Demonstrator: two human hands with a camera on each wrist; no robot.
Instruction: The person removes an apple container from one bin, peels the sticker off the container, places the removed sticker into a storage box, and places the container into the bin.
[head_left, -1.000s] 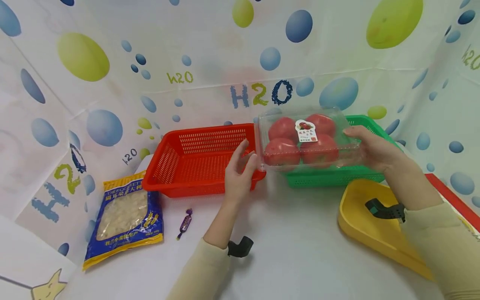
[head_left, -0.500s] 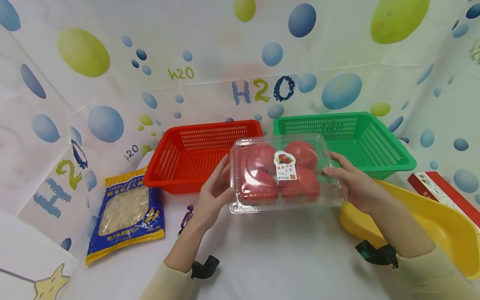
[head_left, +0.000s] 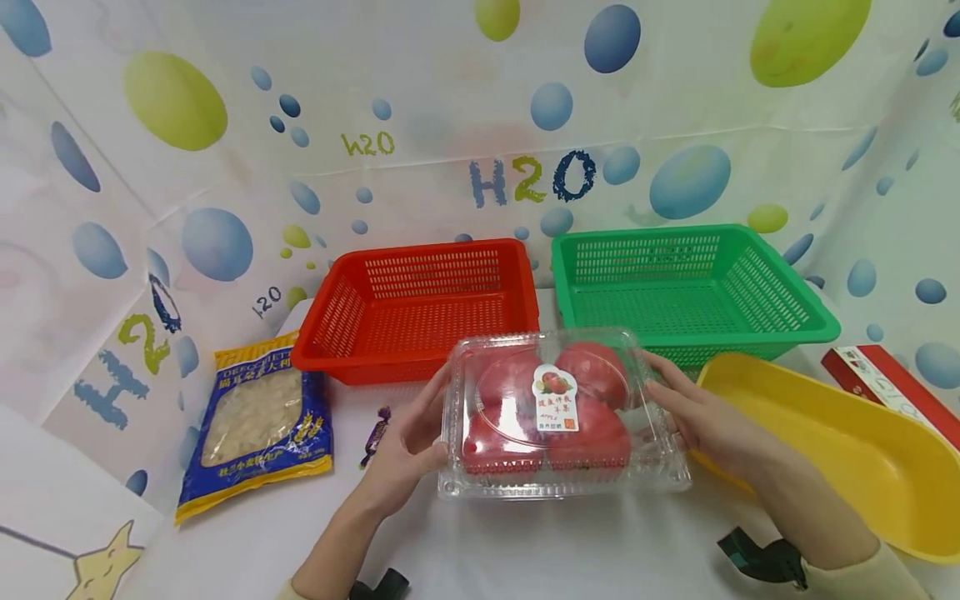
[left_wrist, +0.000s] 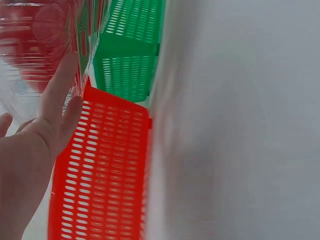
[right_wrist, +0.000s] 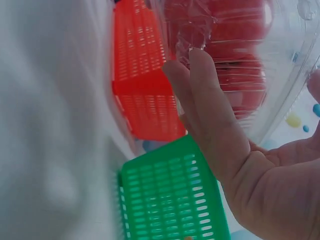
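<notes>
A clear plastic box of apples (head_left: 555, 446), with several large red fruits and a white label on its lid, is held above the white table in front of the baskets. My left hand (head_left: 408, 454) holds its left side, the thumb at the near left edge and fingers partly hidden behind the wall. At the opposite end, my right hand (head_left: 716, 417) grips the box with the thumb near the lid's edge. The right wrist view has fingers (right_wrist: 212, 107) reaching under the box. In the left wrist view, fingers (left_wrist: 57, 95) lie along its underside.
Behind the box stand a red basket (head_left: 442, 367) and, to its right, a green basket (head_left: 697, 340). A blue pasta bag (head_left: 255, 417) and a purple-wrapped candy (head_left: 375, 435) lie left. At right are a yellow tray (head_left: 832, 433) and a red-and-white box (head_left: 892, 387).
The box has come left and down toward me from in front of the green basket, in my right hand. My left hand has moved to the box's left side and now holds it too.
</notes>
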